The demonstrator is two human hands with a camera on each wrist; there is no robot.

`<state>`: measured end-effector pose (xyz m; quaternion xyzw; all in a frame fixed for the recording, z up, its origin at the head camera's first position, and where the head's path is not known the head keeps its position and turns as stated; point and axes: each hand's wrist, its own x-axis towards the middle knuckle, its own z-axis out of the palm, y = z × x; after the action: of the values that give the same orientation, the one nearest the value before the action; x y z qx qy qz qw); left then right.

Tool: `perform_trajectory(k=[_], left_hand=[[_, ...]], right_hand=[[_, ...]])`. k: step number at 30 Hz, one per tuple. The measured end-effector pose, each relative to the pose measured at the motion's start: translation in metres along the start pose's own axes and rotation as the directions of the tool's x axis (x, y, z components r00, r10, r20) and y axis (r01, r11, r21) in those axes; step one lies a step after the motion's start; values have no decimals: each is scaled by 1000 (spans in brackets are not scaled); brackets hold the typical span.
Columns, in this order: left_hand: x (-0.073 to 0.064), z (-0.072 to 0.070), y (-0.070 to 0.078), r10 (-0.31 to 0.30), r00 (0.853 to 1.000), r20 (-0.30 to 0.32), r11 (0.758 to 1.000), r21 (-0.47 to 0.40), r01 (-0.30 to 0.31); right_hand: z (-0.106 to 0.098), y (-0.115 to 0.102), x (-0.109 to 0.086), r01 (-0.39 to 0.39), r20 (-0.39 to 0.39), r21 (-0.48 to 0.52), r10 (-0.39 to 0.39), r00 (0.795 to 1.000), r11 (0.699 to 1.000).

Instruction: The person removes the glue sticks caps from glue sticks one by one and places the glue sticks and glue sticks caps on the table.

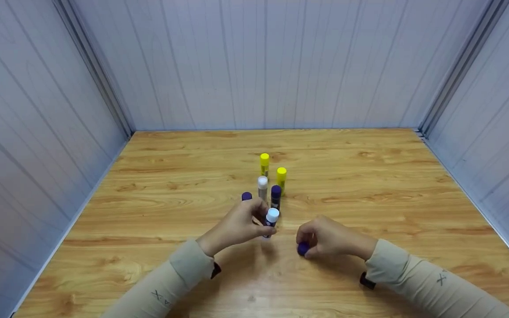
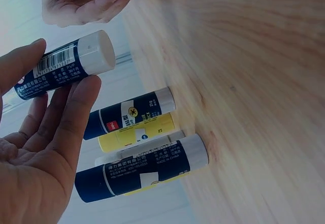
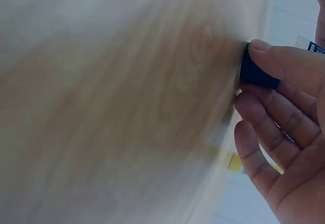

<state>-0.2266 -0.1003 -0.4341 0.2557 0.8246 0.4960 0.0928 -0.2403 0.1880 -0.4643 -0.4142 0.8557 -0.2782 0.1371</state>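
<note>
My left hand (image 1: 241, 223) holds a dark blue glue stick (image 2: 56, 64) between thumb and fingers, above the table. It is uncapped, with a white upper end in the head view and a pale base facing the table in the left wrist view. To the right, my right hand (image 1: 332, 238) pinches a dark blue cap (image 3: 256, 71) between thumb and fingertips, right at the tabletop. Just beyond the left hand stand two capped dark blue glue sticks; one (image 1: 275, 196) shows well, while the other (image 1: 246, 196) is mostly hidden by that hand.
A white glue stick (image 1: 262, 187) and two yellow ones, a farther one (image 1: 264, 164) and a nearer one (image 1: 281, 179), stand upright close together beyond the hands. The wood-grain table (image 1: 170, 176) is bounded by pale panel walls (image 1: 263, 66) at the back and sides.
</note>
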Motion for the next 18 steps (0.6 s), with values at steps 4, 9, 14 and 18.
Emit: perform_trajectory(k=[4,9,14,18], left_hand=[[0,2,-2,-4,1000,7,1000,-9,4],[0,4,-3,12,1000,14,1000,0,-12],[-1,6,-4,25,999,21,999,29,-26],[-1,8,-5,21,999,30,999,31,-22]], right_hand=[[1,-1,1,2,4,-2,-2,1000,1000],[2,-1,0,17,1,-11,-17,1000,1000],[2,-2,-1,41,-10,-49,-42,999,998],[2,-2,-1,46,-10,-68,-46,999,997]])
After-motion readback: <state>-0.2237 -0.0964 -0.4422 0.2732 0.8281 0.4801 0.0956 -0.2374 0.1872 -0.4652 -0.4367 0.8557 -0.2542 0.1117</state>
